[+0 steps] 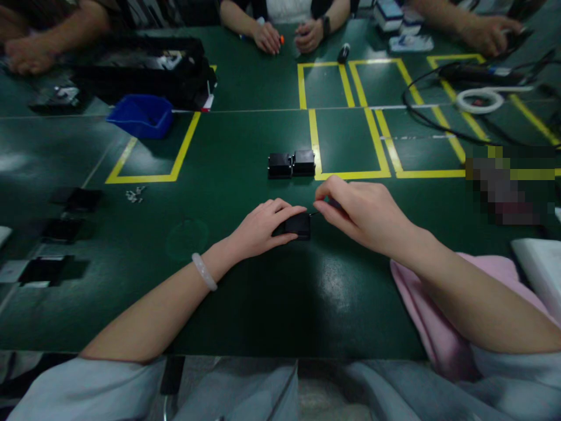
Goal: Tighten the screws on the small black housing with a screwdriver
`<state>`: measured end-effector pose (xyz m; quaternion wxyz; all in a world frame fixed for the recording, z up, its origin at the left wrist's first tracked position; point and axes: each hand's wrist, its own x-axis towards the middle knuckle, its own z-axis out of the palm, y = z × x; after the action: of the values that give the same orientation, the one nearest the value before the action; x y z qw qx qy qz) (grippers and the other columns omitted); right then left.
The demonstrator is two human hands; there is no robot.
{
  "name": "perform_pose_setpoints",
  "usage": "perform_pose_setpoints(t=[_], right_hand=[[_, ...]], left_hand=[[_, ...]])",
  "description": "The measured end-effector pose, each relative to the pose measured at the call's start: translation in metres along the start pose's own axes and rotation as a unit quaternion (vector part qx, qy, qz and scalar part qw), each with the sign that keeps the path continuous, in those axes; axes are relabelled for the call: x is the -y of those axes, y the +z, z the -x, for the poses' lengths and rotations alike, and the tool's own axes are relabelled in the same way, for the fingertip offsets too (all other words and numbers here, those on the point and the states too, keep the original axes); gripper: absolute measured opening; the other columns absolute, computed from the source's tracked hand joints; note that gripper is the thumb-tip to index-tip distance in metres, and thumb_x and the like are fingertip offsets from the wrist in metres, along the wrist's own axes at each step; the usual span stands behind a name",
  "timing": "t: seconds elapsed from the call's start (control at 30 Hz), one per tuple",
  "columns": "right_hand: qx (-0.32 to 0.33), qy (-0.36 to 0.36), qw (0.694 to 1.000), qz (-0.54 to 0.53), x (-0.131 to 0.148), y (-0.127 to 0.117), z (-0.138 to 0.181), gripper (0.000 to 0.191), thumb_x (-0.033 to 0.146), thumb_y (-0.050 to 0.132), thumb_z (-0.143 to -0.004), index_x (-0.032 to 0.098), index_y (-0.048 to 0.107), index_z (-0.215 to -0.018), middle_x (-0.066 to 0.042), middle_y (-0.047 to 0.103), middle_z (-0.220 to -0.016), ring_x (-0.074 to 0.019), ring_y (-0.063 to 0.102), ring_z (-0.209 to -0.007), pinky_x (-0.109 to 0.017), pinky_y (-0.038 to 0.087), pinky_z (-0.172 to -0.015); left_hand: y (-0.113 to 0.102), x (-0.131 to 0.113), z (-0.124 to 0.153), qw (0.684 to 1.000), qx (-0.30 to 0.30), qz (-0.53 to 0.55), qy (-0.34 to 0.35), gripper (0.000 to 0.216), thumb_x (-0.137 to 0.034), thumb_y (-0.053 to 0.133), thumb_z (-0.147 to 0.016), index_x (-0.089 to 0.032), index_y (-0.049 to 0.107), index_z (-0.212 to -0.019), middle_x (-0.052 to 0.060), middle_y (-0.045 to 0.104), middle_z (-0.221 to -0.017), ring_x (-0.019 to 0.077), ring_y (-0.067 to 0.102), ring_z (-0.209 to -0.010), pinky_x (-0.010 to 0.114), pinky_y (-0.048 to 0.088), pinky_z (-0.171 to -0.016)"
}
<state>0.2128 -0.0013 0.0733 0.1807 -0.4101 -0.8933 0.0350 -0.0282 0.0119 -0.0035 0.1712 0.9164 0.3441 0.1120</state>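
Observation:
My left hand [269, 227] grips a small black box [298, 226] on the green table, thumb on its near side and fingers on its far side. Closed in a pinch, my right hand [362, 210] holds a screwdriver, most of it hidden in the fingers. Its thin dark shaft [313, 214] points left and reaches the box's right side. The tip's exact contact is too small to make out. Just beyond my hands, two similar black boxes [291, 164] stand side by side.
Small metal screws [135, 195] lie to the left, near a blue bin [142, 116]. Flat dark parts [61, 230] sit at far left. A pink cloth [412, 292] lies under my right forearm. Black cables [421, 120] spread at right. Co-workers' hands [284, 38] are across the table.

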Motion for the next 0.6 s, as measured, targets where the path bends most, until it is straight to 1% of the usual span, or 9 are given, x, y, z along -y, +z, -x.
perform_pose_setpoints(t=[0.07, 0.17, 0.27, 0.33, 0.47, 0.53, 0.6], right_hand=[[0.001, 0.008, 1.000, 0.003, -0.0003, 0.0003, -0.0004, 0.028, 0.037, 0.037, -0.099, 0.016, 0.055, -0.097, -0.001, 0.062, -0.069, -0.0160, 0.059, -0.061, -0.026, 0.032, -0.057], [-0.002, -0.002, 1.000, -0.024, 0.0000, 0.0000, -0.0010, 0.023, 0.030, 0.037, -0.098, 0.015, 0.055, -0.100, -0.002, 0.063, -0.074, -0.0137, 0.057, -0.060, -0.024, 0.032, -0.056], [-0.014, -0.014, 0.999, -0.042, 0.0004, -0.0007, -0.0007, 0.019, 0.025, 0.039, -0.097, 0.014, 0.054, -0.102, 0.000, 0.062, -0.074, -0.0114, 0.055, -0.059, -0.023, 0.032, -0.055], [-0.014, -0.021, 0.999, -0.038, 0.0003, -0.0011, -0.0002, 0.019, 0.027, 0.040, -0.098, 0.015, 0.055, -0.100, 0.001, 0.062, -0.072, -0.0115, 0.056, -0.060, -0.023, 0.032, -0.056], [-0.012, -0.019, 1.000, -0.010, 0.0001, -0.0013, 0.0005, 0.028, 0.037, 0.040, -0.099, 0.016, 0.058, -0.092, 0.001, 0.061, -0.066, -0.0128, 0.057, -0.057, -0.025, 0.031, -0.056], [-0.013, -0.010, 1.000, -0.007, 0.0008, -0.0016, 0.0004, 0.026, 0.034, 0.040, -0.099, 0.016, 0.058, -0.093, 0.000, 0.062, -0.067, -0.0126, 0.057, -0.057, -0.024, 0.031, -0.056], [-0.018, -0.003, 1.000, -0.009, 0.0020, -0.0024, 0.0003, 0.021, 0.028, 0.041, -0.097, 0.015, 0.057, -0.098, 0.000, 0.063, -0.070, -0.0119, 0.057, -0.057, -0.024, 0.031, -0.056]], left_hand=[[0.0003, 0.0002, 0.0001, 1.000, 0.001, 0.001, 0.002, 0.053, -0.038, 0.057, -0.095, -0.024, 0.039, -0.144, 0.010, 0.054, -0.125, 0.0255, 0.052, -0.110, 0.040, 0.044, -0.094], [-0.0001, -0.0001, -0.0001, 1.000, 0.001, -0.001, 0.004, 0.053, -0.038, 0.057, -0.096, -0.024, 0.040, -0.144, 0.010, 0.054, -0.124, 0.0255, 0.052, -0.110, 0.040, 0.045, -0.092], [-0.0006, -0.0003, -0.0003, 1.000, 0.000, -0.003, 0.005, 0.052, -0.038, 0.057, -0.096, -0.023, 0.041, -0.143, 0.011, 0.054, -0.123, 0.0256, 0.052, -0.109, 0.040, 0.045, -0.092], [-0.0005, -0.0001, -0.0003, 1.000, 0.001, -0.002, 0.004, 0.052, -0.039, 0.057, -0.096, -0.023, 0.041, -0.143, 0.011, 0.054, -0.124, 0.0256, 0.052, -0.109, 0.040, 0.045, -0.091], [-0.0001, 0.0004, 0.0000, 1.000, 0.002, -0.004, 0.000, 0.053, -0.038, 0.058, -0.095, -0.023, 0.040, -0.143, 0.010, 0.054, -0.124, 0.0253, 0.052, -0.108, 0.039, 0.045, -0.091], [-0.0003, 0.0003, 0.0002, 1.000, 0.002, -0.002, 0.001, 0.053, -0.037, 0.058, -0.095, -0.023, 0.040, -0.143, 0.010, 0.054, -0.124, 0.0250, 0.052, -0.108, 0.039, 0.045, -0.091], [-0.0006, 0.0000, 0.0005, 1.000, 0.002, 0.000, 0.002, 0.053, -0.037, 0.058, -0.095, -0.023, 0.040, -0.143, 0.010, 0.054, -0.124, 0.0250, 0.052, -0.109, 0.039, 0.045, -0.091]])
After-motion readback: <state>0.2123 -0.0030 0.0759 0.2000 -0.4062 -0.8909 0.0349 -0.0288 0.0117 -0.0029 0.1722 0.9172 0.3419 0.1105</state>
